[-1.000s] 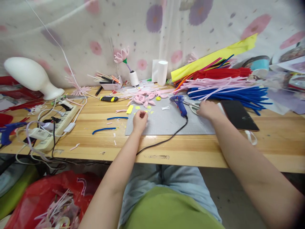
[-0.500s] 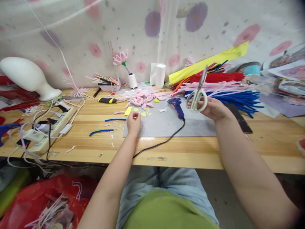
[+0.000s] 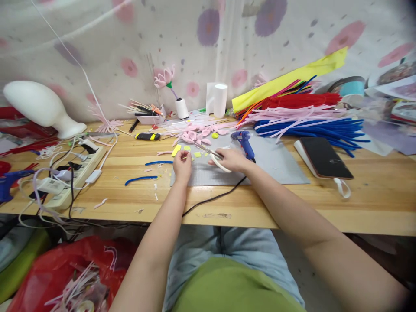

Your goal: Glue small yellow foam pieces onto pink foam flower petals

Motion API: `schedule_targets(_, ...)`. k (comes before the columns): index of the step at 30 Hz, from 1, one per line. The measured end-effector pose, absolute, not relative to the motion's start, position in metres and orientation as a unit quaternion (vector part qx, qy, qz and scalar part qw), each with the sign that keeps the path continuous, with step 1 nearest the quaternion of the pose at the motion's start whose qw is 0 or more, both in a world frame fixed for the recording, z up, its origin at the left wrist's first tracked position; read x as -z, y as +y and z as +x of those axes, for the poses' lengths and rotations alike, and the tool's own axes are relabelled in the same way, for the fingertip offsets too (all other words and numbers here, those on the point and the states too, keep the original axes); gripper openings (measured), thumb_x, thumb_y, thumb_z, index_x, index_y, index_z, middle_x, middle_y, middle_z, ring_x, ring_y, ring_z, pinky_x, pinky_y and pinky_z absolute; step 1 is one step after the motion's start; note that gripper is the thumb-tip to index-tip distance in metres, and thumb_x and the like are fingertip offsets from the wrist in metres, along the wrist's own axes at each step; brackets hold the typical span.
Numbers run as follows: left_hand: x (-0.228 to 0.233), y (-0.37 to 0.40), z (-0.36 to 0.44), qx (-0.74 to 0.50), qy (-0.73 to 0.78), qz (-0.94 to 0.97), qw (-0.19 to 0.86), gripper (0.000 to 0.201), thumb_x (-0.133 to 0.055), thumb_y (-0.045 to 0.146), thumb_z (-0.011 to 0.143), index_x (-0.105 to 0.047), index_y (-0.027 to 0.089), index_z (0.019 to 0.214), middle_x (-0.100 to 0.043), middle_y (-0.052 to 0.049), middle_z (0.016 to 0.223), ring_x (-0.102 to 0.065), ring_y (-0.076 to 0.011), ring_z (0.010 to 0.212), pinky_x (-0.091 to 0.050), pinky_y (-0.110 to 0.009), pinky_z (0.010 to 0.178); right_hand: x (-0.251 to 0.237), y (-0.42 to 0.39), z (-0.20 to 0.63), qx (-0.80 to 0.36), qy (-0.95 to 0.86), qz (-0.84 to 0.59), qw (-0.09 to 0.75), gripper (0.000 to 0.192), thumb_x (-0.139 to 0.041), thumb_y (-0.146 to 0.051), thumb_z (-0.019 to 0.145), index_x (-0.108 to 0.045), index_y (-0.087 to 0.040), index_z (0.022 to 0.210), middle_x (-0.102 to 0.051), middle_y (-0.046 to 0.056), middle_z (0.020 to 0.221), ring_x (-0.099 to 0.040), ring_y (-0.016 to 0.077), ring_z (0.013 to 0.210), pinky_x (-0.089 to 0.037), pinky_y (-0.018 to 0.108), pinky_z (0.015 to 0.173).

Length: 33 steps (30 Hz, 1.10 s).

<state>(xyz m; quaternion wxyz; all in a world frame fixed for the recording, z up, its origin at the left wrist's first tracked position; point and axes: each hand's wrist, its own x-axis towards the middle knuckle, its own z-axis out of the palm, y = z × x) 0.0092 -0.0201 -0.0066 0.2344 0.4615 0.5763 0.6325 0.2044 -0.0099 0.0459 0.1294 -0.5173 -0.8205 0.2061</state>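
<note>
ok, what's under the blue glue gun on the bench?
The glue gun stands on the grey cutting mat, which lies on the wooden table. Its black cord runs off the front edge. The right hand, holding scissors, covers the mat beside it.

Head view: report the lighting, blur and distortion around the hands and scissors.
Head view: soft, even light with only faint shadows; the scissors in the right hand are slightly smeared; the left hand is sharper, pinching something too small to identify; the wide lens bows the table edge and darkens the right corners.
</note>
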Motion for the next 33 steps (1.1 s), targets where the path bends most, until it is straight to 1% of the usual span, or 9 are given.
schedule_targets(2, 0.009, -0.019, 0.009, -0.644, 0.564, 0.450, 0.255, 0.013, -0.061, 0.028, 0.073, -0.052, 0.018, 0.074, -0.059, -0.001, 0.075, -0.057, -0.0101, 0.071, -0.047, -0.023, 0.069, -0.038, -0.009, 0.200, -0.161, -0.826, -0.530, 0.107, 0.052, -0.046, -0.067, 0.074, -0.062, -0.021, 0.093, -0.067, 0.006, 0.086, -0.058, 0.0191, 0.077, -0.028, 0.025, 0.057)
schedule_targets(7, 0.007, -0.020, 0.012, -0.666, 0.506, 0.445, 0.320, 0.022, -0.063, 0.036, 0.073, -0.049, 0.018, 0.077, -0.061, -0.002, 0.081, -0.062, -0.0122, 0.081, -0.052, -0.027, 0.073, -0.035, -0.009, 0.200, -0.141, -0.837, -0.520, 0.098, 0.054, -0.043, -0.068, 0.075, -0.064, -0.023, 0.098, -0.069, 0.006, 0.090, -0.060, 0.0201, 0.080, -0.027, 0.025, 0.057)
schedule_targets(9, 0.005, -0.021, 0.013, -0.671, 0.485, 0.447, 0.337, 0.025, -0.064, 0.038, 0.072, -0.049, 0.018, 0.077, -0.060, -0.002, 0.080, -0.063, -0.0129, 0.082, -0.053, -0.028, 0.072, -0.035, -0.009, 0.201, -0.137, -0.840, -0.517, 0.092, 0.054, -0.043, -0.068, 0.075, -0.065, -0.024, 0.099, -0.069, 0.006, 0.091, -0.060, 0.0203, 0.080, -0.026, 0.025, 0.057)
schedule_targets(11, 0.003, -0.023, 0.014, -0.671, 0.476, 0.449, 0.348, 0.028, -0.065, 0.040, 0.071, -0.049, 0.018, 0.077, -0.059, -0.002, 0.078, -0.063, -0.0134, 0.081, -0.054, -0.027, 0.068, -0.035, -0.010, 0.201, -0.133, -0.842, -0.515, 0.087, 0.054, -0.043, -0.067, 0.076, -0.065, -0.024, 0.098, -0.069, 0.006, 0.092, -0.060, 0.0204, 0.081, -0.026, 0.025, 0.057)
schedule_targets(14, 0.001, -0.025, 0.016, -0.658, 0.487, 0.455, 0.350, 0.028, -0.066, 0.040, 0.070, -0.049, 0.018, 0.076, -0.059, -0.002, 0.076, -0.063, -0.0145, 0.079, -0.052, -0.023, 0.057, -0.034, -0.010, 0.201, -0.134, -0.846, -0.508, 0.086, 0.052, -0.044, -0.067, 0.076, -0.066, -0.024, 0.097, -0.070, 0.005, 0.091, -0.060, 0.0201, 0.081, -0.027, 0.025, 0.058)
schedule_targets(16, 0.000, -0.026, 0.016, -0.647, 0.496, 0.461, 0.349, 0.027, -0.065, 0.040, 0.070, -0.049, 0.018, 0.076, -0.059, -0.003, 0.077, -0.063, -0.0155, 0.080, -0.050, -0.022, 0.054, -0.034, -0.009, 0.201, -0.140, -0.846, -0.506, 0.090, 0.052, -0.044, -0.066, 0.076, -0.067, -0.024, 0.097, -0.070, 0.005, 0.090, -0.060, 0.0196, 0.080, -0.028, 0.025, 0.058)
schedule_targets(21, -0.002, -0.028, 0.017, -0.639, 0.502, 0.469, 0.346, 0.026, -0.063, 0.039, 0.070, -0.049, 0.019, 0.077, -0.058, -0.003, 0.078, -0.062, -0.0161, 0.081, -0.049, -0.023, 0.052, -0.033, -0.007, 0.202, -0.143, -0.846, -0.507, 0.089, 0.052, -0.044, -0.067, 0.076, -0.067, -0.026, 0.096, -0.070, 0.004, 0.089, -0.060, 0.0195, 0.080, -0.027, 0.026, 0.058)
schedule_targets(28, 0.002, -0.026, 0.016, -0.634, 0.502, 0.480, 0.340, 0.023, -0.062, 0.037, 0.071, -0.049, 0.019, 0.078, -0.058, -0.003, 0.079, -0.063, -0.0152, 0.080, -0.048, -0.020, 0.050, -0.034, -0.007, 0.202, -0.143, -0.843, -0.512, 0.089, 0.052, -0.044, -0.068, 0.075, -0.068, -0.023, 0.089, -0.069, 0.005, 0.085, -0.059, 0.0184, 0.077, -0.027, 0.026, 0.056)
schedule_targets(33, 0.002, -0.027, 0.016, -0.629, 0.507, 0.489, 0.330, 0.021, -0.061, 0.035, 0.072, -0.050, 0.018, 0.078, -0.057, -0.003, 0.079, -0.061, -0.0144, 0.080, -0.048, -0.019, 0.050, -0.033, -0.006, 0.204, -0.150, -0.839, -0.514, 0.095, 0.053, -0.045, -0.068, 0.074, -0.068, -0.024, 0.090, -0.069, 0.004, 0.085, -0.058, 0.0182, 0.077, -0.027, 0.026, 0.057)
